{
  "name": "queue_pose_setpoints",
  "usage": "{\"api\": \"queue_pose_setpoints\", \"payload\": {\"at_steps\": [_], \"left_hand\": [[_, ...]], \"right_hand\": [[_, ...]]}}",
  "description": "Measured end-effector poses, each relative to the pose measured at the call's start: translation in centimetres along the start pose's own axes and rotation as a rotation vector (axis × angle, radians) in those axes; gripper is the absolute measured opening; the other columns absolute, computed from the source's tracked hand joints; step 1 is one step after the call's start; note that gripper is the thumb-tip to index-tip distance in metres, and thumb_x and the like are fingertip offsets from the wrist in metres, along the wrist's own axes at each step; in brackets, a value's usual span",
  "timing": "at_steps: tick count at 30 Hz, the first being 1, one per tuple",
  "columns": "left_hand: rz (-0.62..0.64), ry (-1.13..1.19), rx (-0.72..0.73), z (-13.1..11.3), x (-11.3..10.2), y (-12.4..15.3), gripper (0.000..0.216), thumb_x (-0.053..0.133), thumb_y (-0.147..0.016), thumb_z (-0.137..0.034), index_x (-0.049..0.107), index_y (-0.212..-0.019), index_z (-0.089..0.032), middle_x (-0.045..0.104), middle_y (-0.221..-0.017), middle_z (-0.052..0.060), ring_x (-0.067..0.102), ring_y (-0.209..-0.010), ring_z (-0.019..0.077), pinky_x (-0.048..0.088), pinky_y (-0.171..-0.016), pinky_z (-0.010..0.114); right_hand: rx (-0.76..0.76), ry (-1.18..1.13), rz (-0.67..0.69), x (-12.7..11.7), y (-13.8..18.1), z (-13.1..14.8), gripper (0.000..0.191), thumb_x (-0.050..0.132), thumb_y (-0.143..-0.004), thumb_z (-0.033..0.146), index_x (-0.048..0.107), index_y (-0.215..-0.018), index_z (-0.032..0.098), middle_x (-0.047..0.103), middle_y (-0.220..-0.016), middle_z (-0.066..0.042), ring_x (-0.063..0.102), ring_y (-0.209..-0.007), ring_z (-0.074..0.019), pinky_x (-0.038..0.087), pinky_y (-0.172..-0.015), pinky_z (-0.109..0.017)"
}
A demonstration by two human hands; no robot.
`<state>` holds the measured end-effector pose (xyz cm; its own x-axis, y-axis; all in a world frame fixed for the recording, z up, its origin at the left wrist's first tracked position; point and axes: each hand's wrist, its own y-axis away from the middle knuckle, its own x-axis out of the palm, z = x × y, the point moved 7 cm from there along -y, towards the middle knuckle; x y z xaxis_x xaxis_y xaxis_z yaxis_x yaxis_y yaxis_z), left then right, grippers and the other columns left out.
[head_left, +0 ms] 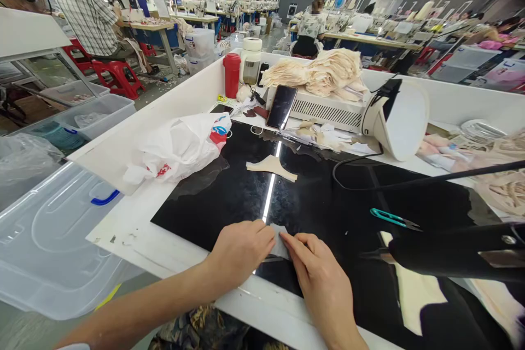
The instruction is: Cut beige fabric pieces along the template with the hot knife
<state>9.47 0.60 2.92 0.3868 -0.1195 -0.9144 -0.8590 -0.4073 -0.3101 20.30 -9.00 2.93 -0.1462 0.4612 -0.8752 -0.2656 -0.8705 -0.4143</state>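
A small pale grey, thin piece (280, 241), paper or cloth, is between my hands above the front of the black sheet (229, 197). My left hand (245, 250) is closed, its curled fingers on the piece's left side; its fingertips are partly hidden. My right hand (322, 279) pinches the right edge with thumb and forefinger. Farther back lies a curved cream fabric piece (272, 167). To the right are teal thread snips (394, 219) and a larger cream cut piece (416, 290), partly behind a dark tool with a metal tip (435, 251).
A crumpled white plastic bag (180, 145) sits at the left. A phone (281, 106) leans on a vented white box (324, 115) under stacked cream fabric (320, 74). A white lamp (400, 120) and its black cable stand at the right. Red (232, 75) and white bottles are behind.
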Motion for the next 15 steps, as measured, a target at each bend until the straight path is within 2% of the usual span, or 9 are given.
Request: {"api": "queue_pose_setpoints", "payload": {"at_steps": [9,15], "left_hand": [[0.048,-0.007,-0.002,-0.05,0.08,0.15,0.023,0.052,-0.105,-0.02,0.059,-0.083,-0.021,0.057,-0.075,-0.001,0.056,-0.064,0.0166,0.032,-0.055,0.032],[0.109,-0.047,0.027,-0.32,0.1,0.27,0.02,0.053,-0.103,-0.014,0.058,-0.084,-0.02,0.058,-0.079,0.0,0.056,-0.068,0.0179,0.041,-0.058,0.03]], "right_hand": [[0.002,0.013,-0.01,-0.02,-0.06,0.13,0.039,0.038,-0.109,0.032,0.076,-0.117,0.028,0.071,-0.09,-0.004,0.066,-0.073,-0.0142,0.045,-0.05,-0.021],[0.03,-0.02,0.014,0.29,0.14,-0.26,0.038,0.039,-0.109,0.032,0.075,-0.121,0.03,0.07,-0.092,-0.004,0.067,-0.074,-0.0142,0.045,-0.051,-0.02]]}}
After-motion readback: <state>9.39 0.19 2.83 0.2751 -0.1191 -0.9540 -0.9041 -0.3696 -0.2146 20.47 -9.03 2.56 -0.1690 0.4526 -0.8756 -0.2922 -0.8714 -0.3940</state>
